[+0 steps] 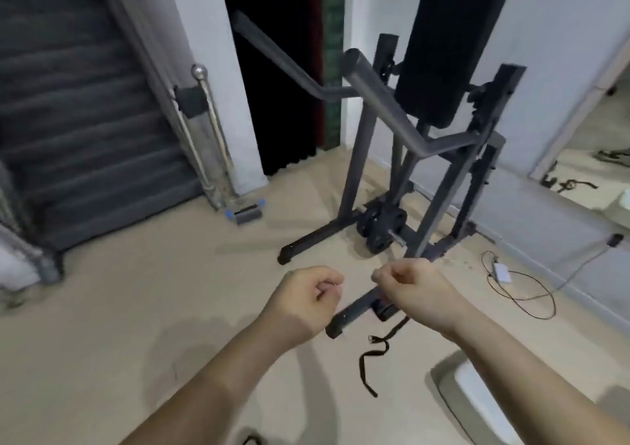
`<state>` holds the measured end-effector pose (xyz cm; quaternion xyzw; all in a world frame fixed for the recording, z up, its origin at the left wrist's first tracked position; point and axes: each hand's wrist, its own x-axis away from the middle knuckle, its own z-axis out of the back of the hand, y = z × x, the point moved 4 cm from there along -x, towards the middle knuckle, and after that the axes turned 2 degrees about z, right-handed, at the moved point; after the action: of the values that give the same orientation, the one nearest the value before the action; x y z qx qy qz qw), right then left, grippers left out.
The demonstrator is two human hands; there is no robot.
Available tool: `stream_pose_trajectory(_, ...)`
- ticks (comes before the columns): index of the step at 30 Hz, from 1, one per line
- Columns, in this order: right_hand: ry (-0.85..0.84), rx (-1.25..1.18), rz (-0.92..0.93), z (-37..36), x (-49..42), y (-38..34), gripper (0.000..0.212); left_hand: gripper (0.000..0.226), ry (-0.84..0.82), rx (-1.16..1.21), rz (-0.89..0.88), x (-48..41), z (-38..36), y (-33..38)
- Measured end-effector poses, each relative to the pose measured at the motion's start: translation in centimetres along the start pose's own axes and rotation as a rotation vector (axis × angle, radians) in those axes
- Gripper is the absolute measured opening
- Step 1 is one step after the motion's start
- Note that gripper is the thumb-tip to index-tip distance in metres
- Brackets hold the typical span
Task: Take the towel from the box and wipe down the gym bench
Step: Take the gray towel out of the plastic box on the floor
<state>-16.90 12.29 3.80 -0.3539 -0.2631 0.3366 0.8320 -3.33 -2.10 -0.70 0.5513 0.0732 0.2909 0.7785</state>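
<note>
The gym bench stands folded upright against the white wall, its black pad pointing up above a dark grey steel frame with two angled handle bars. My left hand and my right hand hover side by side in front of the frame's floor legs, both curled into loose fists with nothing visible in them. No towel shows anywhere. A pale, box-like container sits at the lower right, cut off by the frame edge and blurred.
Dark stairs with a metal handrail rise on the left. A dark doorway opens behind the bench. Weight plates lie under the frame. A black strap and a cable with a white adapter trail across the beige floor.
</note>
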Motion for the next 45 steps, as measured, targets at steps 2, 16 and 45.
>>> stream_pose_trajectory(2, -0.084, -0.084, -0.035, -3.5, -2.7, -2.7, 0.04, 0.016, 0.101, 0.135, 0.087, 0.1, 3.8, -2.8)
stream_pose_trajectory(16, -0.166, -0.465, -0.194, -25.2, -27.9, -22.2, 0.031, 0.032, 0.435, 0.228, 0.285, -11.2, 34.8, -17.7)
stream_pose_trajectory(45, -0.207, -0.121, -0.382, -39.0, -97.6, -29.3, 0.025, 0.02, 0.095, -0.313, 0.246, -73.9, 65.1, -32.3)
